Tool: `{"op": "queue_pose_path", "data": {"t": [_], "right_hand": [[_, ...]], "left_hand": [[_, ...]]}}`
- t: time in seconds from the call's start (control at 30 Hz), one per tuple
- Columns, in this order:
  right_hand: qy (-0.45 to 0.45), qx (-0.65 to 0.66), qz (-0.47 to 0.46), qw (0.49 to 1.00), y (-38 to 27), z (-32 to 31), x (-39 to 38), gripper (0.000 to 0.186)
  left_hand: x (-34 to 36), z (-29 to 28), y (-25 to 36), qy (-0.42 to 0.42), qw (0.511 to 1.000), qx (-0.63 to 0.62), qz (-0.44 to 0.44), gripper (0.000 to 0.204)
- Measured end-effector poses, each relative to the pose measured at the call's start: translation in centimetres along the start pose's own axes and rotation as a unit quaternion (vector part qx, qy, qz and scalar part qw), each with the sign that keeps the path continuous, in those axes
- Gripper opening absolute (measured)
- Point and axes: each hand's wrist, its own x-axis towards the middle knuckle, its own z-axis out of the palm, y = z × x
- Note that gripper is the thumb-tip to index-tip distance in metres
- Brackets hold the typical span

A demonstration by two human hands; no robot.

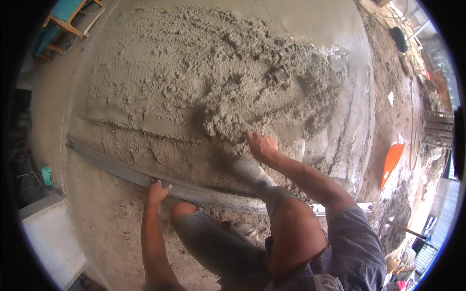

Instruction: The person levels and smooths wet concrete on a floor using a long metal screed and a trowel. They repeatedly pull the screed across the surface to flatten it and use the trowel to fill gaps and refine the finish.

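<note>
Metal bar (116,168): long, grey, smooth, lying across the floor (109,223) from its left edge toward its right. Left hand (157,192): on the metal bar, thumb apart; clamping cannot be told. Wet concrete (242,92): grainy, lumpy, heaped mid-floor; far edge apparently levelled, middle and near part rough. Right hand (262,146): fingers curled together beside the wet concrete; contact unclear.

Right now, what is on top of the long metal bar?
The left hand is on the metal bar; the right leg crosses in front. The stretch behind that leg cannot be seen.
</note>
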Motion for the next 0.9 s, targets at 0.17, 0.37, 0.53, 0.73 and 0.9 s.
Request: {"op": "queue_pose_path", "data": {"t": [0.17, 0.37, 0.53, 0.73, 0.9], "right_hand": [[0.213, -0.117, -0.001, 0.970, 10.0, -2.3, -1.3, 0.032], [0.390, 0.060, 0.345, 0.852, 28.0, -16.3, 3.0, 0.025], [0.259, 0.115, 0.288, 0.915, 24.5, -15.2, 8.9, 0.028], [0.125, 0.067, 0.223, 0.965, 11.1, -12.7, 7.3, 0.037], [0.128, 0.082, 0.055, 0.987, 4.6, -4.8, 6.5, 0.038]], "left_hand": [[0.4, 1.9, -2.9, 0.059, 0.998, 0.019, 0.013, 0.088], [-1.0, 1.3, 1.5, 0.036, 0.994, 0.098, 0.028, 0.081], [-1.1, 1.1, 0.8, 0.051, 0.996, 0.063, 0.038, 0.075], [-1.2, 1.7, -0.8, 0.065, 0.997, 0.041, 0.015, 0.071], [-0.2, 0.4, 0.0, 0.073, 0.995, 0.039, 0.049, 0.065]]}}
